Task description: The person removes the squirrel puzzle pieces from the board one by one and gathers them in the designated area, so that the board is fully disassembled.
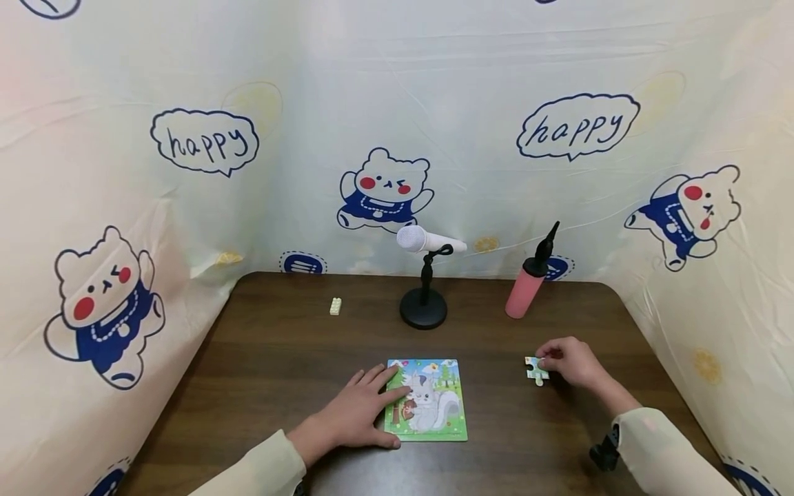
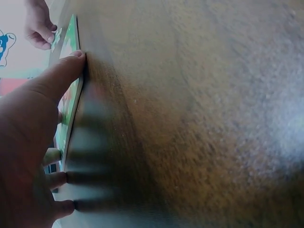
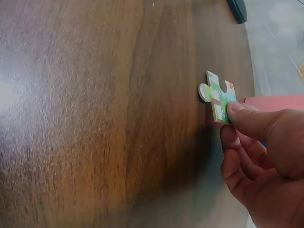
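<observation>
A square picture puzzle board (image 1: 434,413) with a squirrel on it lies on the wooden table. My left hand (image 1: 356,410) rests spread over its left side, thumb at the lower edge. In the left wrist view, the thumb (image 2: 61,73) of that hand touches the rim of the board (image 2: 71,111), other fingertips reaching down to the table. To the right of the board, my right hand (image 1: 573,362) pinches a jigsaw puzzle piece (image 1: 535,372) between thumb and fingers. Up close, the right wrist view shows the green and white piece (image 3: 219,99) with a rounded tab, the thumb on its face.
Behind the board stands a white microphone (image 1: 418,239) on a black stand (image 1: 424,308). A pink hand pump (image 1: 524,295) with a black nozzle is at the back right. One small cream toy brick (image 1: 336,306) lies at the back left. Printed cloth (image 1: 397,83) surrounds the wooden table (image 1: 279,358).
</observation>
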`<state>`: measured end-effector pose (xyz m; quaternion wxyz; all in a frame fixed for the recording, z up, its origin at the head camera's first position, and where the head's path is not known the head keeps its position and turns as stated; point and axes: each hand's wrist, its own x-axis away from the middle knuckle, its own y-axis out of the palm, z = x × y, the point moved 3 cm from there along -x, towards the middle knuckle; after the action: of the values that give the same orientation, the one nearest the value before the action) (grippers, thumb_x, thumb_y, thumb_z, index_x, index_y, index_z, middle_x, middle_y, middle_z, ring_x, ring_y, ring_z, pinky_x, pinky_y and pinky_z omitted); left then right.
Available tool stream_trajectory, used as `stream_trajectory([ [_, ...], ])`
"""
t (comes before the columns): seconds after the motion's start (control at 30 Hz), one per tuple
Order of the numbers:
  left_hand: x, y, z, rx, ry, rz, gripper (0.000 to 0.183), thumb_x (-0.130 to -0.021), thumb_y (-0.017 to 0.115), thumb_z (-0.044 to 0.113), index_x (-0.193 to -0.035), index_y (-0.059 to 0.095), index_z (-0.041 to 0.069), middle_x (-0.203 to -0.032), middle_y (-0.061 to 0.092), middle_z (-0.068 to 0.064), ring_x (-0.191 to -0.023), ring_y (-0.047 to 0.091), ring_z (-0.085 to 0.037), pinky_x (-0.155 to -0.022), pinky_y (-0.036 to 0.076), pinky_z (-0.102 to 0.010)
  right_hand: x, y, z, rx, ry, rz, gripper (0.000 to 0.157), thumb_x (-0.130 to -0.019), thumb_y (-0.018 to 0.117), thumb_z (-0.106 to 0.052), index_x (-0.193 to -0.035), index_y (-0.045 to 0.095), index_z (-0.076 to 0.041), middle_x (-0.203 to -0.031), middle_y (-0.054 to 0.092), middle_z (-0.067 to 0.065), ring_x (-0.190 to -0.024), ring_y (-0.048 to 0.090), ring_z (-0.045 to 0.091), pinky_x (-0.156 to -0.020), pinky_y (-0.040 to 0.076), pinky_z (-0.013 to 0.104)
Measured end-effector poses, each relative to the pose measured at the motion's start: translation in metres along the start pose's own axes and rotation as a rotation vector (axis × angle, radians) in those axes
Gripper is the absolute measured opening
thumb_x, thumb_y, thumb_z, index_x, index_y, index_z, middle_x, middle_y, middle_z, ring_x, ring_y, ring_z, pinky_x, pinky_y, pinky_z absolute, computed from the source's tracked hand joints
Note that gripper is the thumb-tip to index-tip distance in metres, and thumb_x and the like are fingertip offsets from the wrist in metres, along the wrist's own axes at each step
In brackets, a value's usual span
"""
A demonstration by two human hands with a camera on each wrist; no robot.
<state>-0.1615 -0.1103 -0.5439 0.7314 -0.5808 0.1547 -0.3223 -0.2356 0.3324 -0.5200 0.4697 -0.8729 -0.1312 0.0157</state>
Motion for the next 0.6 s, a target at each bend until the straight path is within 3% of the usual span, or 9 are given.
stream_trajectory([
  [0.6,-0.001,0.0028,-0.0016,0.018,0.002,0.013,0.09,-0.081,0.062,0.082,-0.157,0.041,0.039,-0.171,0.023,-0.005,-0.154,0.027,-0.037,-0.114,0.03,-0.068,0.0024,0.0036,0.009,0.068,0.024,-0.019,0.007,-0.092,0.076,-0.012,-0.098,0.079,-0.009,-0.092,0.071,0.002,-0.082,0.057,0.017,-0.075,0.05,0.038],
])
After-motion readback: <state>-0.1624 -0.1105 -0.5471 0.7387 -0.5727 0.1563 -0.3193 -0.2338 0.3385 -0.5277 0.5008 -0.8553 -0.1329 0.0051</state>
